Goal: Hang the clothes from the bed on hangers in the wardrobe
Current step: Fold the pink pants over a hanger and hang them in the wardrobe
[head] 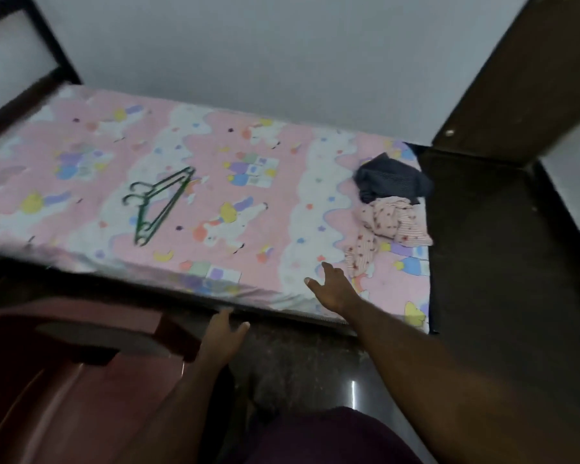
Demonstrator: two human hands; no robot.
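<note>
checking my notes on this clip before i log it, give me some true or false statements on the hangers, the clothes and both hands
1. The green hangers lie on the bed, apart from the clothes. True.
2. The right hand grips the pink garment. False: it is open, short of the garment, and holds nothing.
3. The dark blue garment lies next to the pink one at the bed's right end. True.
4. The left hand holds a hanger. False: it is open and empty, at the bed's near edge.
5. One garment is on a hanger. False: both lie crumpled on the bed.
</note>
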